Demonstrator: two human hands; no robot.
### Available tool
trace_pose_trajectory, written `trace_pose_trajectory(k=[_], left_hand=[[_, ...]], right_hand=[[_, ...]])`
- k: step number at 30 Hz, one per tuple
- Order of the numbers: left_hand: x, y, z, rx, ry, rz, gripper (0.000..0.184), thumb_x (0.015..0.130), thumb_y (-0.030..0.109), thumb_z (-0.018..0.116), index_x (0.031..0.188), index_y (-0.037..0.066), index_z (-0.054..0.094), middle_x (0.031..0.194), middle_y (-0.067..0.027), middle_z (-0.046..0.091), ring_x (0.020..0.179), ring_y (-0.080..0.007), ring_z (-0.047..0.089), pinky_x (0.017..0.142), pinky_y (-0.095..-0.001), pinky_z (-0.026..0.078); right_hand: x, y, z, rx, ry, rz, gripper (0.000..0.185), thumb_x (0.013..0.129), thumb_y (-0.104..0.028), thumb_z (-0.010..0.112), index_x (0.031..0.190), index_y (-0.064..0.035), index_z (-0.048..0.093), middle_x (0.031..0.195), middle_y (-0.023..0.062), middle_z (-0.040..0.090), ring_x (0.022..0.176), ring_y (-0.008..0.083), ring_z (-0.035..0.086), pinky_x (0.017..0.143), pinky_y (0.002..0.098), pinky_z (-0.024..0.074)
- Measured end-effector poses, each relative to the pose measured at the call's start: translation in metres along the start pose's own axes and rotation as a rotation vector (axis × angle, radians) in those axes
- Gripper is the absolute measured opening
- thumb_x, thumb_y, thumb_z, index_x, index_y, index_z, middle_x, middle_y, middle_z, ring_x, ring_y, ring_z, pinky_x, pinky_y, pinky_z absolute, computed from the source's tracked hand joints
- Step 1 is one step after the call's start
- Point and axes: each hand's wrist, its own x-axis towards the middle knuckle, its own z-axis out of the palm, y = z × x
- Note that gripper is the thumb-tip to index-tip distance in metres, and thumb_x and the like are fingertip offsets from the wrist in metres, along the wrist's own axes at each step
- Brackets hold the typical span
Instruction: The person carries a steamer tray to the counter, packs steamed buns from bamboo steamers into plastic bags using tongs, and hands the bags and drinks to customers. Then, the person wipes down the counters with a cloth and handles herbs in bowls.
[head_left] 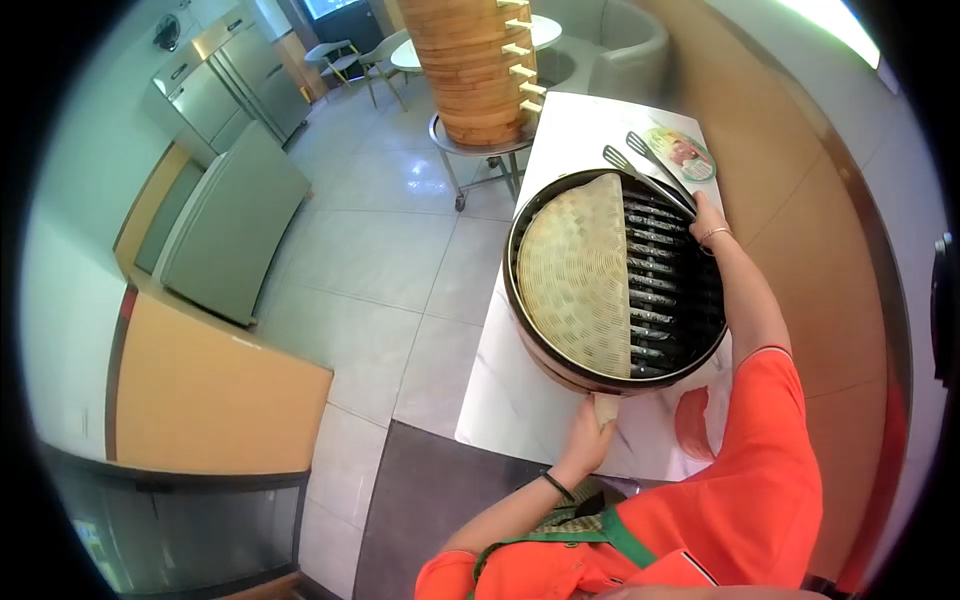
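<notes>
Grip closed on both sides: right hand [706, 222] on the tongs [656, 184], left hand [592, 440] on the pale handle [606, 407]

From where I stand, the person's right hand is curled round the lower ends of the tongs, whose two dark slotted heads sit apart, pointing to the upper left. That hand lies over the right edge of a round steamer [548, 362]; I can't tell whether it touches the rim. The left hand has its fingers wrapped about the handle at the steamer's near side, lower centre of the frame.

The steamer stands right of centre on the white worktop [500, 392]. A woven mat [575, 275], half-moon in outline, covers its left half, with the straight edge running down the middle. To the right of that edge, slats [652, 282] cross the dark inside.

Beyond the tong heads, toward the upper right, a printed food picture [680, 152] lies on the worktop. At top centre, a tall bamboo stack [465, 80] rises from a wheeled stand [440, 135]. Steel cabinets [225, 90] line the upper left.
</notes>
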Motion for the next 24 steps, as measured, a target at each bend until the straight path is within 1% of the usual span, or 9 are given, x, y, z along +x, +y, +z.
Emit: trace_pose_trajectory(k=[2,4,5,7,11,15,17,20,24], left_hand=[[-0.004,-0.009,-0.011,-0.069,-0.049,0.073,0.052,0.083,0.015,0.052,0.125,-0.005,0.030,0.107,-0.0260,0.051,0.095,-0.0388,0.053,0.082,-0.0402,0.043],[0.002,-0.025,-0.031,-0.324,-0.408,-0.074,0.050,0.086,0.019,0.052,0.125,-0.005,0.032,0.106,-0.0212,0.052,0.092,-0.0290,0.056,0.080,-0.0352,0.044],[0.004,-0.035,-0.044,-0.319,-0.410,-0.052,0.050,0.086,0.019,0.052,0.125,-0.005,0.032,0.106,-0.0212,0.052,0.092,-0.0290,0.056,0.080,-0.0352,0.044],[0.005,-0.050,-0.085,-0.217,-0.549,-0.151,0.048,0.087,0.023,0.052,0.124,-0.004,0.036,0.105,-0.0172,0.053,0.091,-0.0220,0.055,0.078,-0.0313,0.045],[0.016,-0.117,-0.156,-0.223,-0.575,-0.155,0.044,0.086,0.025,0.053,0.120,-0.001,0.043,0.097,-0.0142,0.057,0.083,-0.0200,0.056,0.073,-0.0311,0.045],[0.066,-0.134,-0.229,-0.031,-0.662,-0.168,0.039,0.087,0.026,0.054,0.116,0.000,0.050,0.103,-0.0118,0.059,0.095,-0.0192,0.055,0.083,-0.0302,0.044],[0.116,-0.125,-0.255,-0.013,-0.597,-0.049,0.036,0.087,0.024,0.053,0.113,0.000,0.052,0.102,-0.0118,0.060,0.093,-0.0186,0.056,0.081,-0.0297,0.044],[0.208,-0.149,-0.253,-0.238,-0.470,-0.011,0.026,0.085,0.015,0.055,0.106,0.000,0.055,0.095,-0.0090,0.062,0.081,-0.0148,0.058,0.072,-0.0268,0.046],[0.308,-0.130,-0.252,-0.352,-0.470,-0.189,0.024,0.087,0.017,0.051,0.107,0.003,0.055,0.097,-0.0078,0.060,0.084,-0.0142,0.057,0.071,-0.0248,0.045]], right_hand=[[-0.015,-0.011,-0.012,0.018,0.025,0.007,0.045,0.072,0.000,0.051,0.114,-0.0082,0.038,0.097,0.0246,0.058,0.096,0.0398,0.054,0.082,0.0446,0.0419],[-0.026,-0.032,-0.029,0.158,0.242,-0.077,0.048,0.071,0.000,0.054,0.115,-0.0067,0.037,0.094,0.0224,0.059,0.091,0.0359,0.058,0.078,0.0414,0.0447],[-0.036,-0.041,-0.036,0.160,0.265,-0.075,0.048,0.071,0.000,0.054,0.115,-0.0067,0.037,0.094,0.0224,0.059,0.091,0.0359,0.058,0.078,0.0414,0.0447],[-0.077,-0.067,-0.053,0.667,0.346,-0.110,0.049,0.071,0.000,0.055,0.117,-0.0050,0.037,0.087,0.0155,0.059,0.077,0.0244,0.061,0.068,0.0341,0.0468],[-0.215,-0.121,-0.070,0.983,0.318,0.022,0.045,0.074,0.002,0.054,0.116,-0.0014,0.037,0.079,0.0034,0.052,0.067,0.0120,0.052,0.061,0.0243,0.0445],[-0.360,-0.111,0.009,0.701,0.627,0.264,0.049,0.075,0.005,0.053,0.120,0.0011,0.035,0.090,0.0053,0.047,0.080,0.0125,0.049,0.071,0.0236,0.0436],[-0.427,-0.121,0.046,0.849,0.654,0.637,0.049,0.077,0.004,0.052,0.122,0.0009,0.033,0.095,0.0068,0.047,0.085,0.0136,0.049,0.077,0.0245,0.0426],[-0.490,-0.135,0.111,0.878,0.820,0.755,0.048,0.079,0.002,0.054,0.122,-0.0013,0.032,0.100,0.0076,0.049,0.091,0.0138,0.050,0.076,0.0242,0.0430],[-0.492,-0.146,0.174,0.858,1.010,0.878,0.050,0.080,-0.001,0.055,0.123,-0.0046,0.029,0.108,0.0089,0.048,0.094,0.0158,0.051,0.075,0.0255,0.0441]])
